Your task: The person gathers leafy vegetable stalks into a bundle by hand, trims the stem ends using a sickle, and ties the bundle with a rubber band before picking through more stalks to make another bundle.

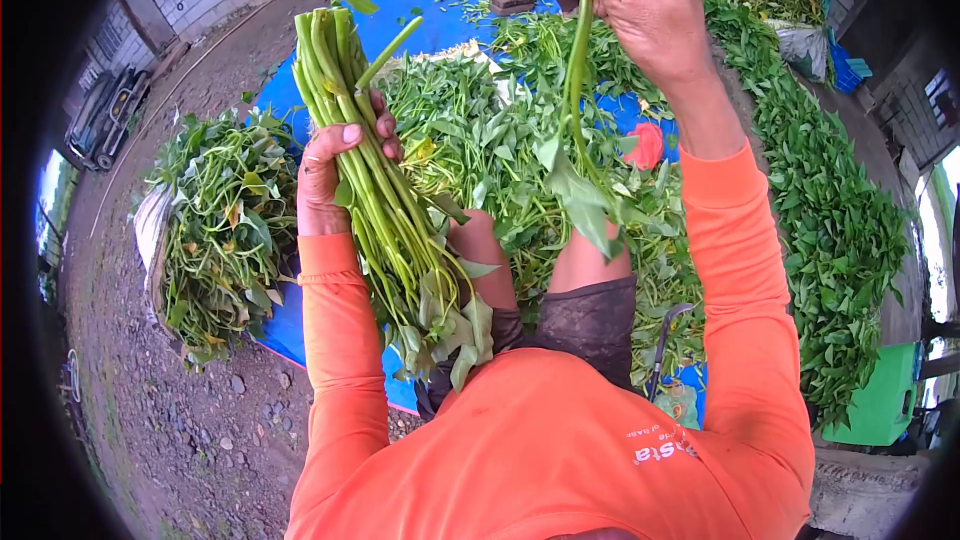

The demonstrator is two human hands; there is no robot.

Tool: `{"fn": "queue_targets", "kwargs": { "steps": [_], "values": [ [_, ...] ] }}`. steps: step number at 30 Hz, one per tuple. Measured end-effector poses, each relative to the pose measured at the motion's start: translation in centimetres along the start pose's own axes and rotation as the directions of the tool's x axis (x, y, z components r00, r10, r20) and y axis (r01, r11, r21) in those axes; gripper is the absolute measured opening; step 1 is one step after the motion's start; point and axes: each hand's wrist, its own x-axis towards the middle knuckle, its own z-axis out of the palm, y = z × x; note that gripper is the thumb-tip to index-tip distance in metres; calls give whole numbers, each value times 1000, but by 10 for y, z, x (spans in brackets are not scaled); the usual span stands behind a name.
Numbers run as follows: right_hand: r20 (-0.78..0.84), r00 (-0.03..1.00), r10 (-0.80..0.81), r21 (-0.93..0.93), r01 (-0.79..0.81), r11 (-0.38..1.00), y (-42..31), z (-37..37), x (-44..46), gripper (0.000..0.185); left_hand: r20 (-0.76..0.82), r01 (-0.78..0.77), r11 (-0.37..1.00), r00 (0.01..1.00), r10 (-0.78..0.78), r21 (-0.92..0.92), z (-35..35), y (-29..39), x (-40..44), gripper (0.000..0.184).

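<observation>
My left hand (345, 160) is wrapped round a thick bundle of leafy green stalks (385, 205), which look like water spinach. Their cut ends point up and their leaves hang down by my lap. Up at the right, my right hand (640, 10) pinches the top of a single leafy stalk (577, 80), whose leaves dangle over the pile. Below and between my hands, loose leafy greens (480, 130) are heaped on a blue tarp (400, 5).
A full sack of greens (220, 230) stands at the left. Bundled greens (820, 200) line the right side, near a green plastic container (875, 400). A curved-handled tool (662, 345) lies by my right leg. A brick (513, 3) rests on the tarp's far part.
</observation>
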Motion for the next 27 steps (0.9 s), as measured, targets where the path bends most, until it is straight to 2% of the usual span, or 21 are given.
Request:
{"fn": "queue_targets", "kwargs": {
  "steps": [1,4,7,9,10,13,16,17,21,24,25,27],
  "values": [
    [68,991,117,-63,-113,992,-17,-4,-1,34,14,-28,999,1000,28,-18,7,4,0,60],
    [283,935,215,-56,-208,977,-53,5,-23,40,58,-37,995,997,42,-91,17,13,5,59],
    [229,930,287,6,-297,955,-77,38,-57,49,132,-79,986,986,99,-146,27,9,10,61],
    [193,942,275,104,-298,949,-83,62,-74,46,143,-79,982,984,105,-171,34,5,11,63],
    [183,949,256,145,-283,948,-75,72,-82,45,226,-35,962,969,100,-272,33,2,16,57],
    [150,945,290,163,-313,936,-66,93,-95,44,164,-83,966,978,126,-246,50,-9,17,58],
    [91,959,268,191,-281,941,-60,108,-101,42,55,-147,983,987,154,-112,60,-14,14,56],
    [49,966,252,218,-257,942,-58,111,-102,41,77,-110,986,990,120,-129,57,-15,14,56],
    [42,979,199,78,-202,976,-48,114,-93,49,17,-68,985,997,72,-158,63,-27,15,64],
    [-23,994,103,109,-100,989,-39,118,-91,51,22,-68,989,997,72,-132,71,-36,15,64],
    [-105,994,26,107,-15,994,-40,121,-96,51,28,-62,989,997,67,-135,70,-35,14,65],
    [-103,994,-22,68,30,997,-41,118,-102,52,33,-59,988,997,64,-142,67,-32,13,67]
  ]
}}
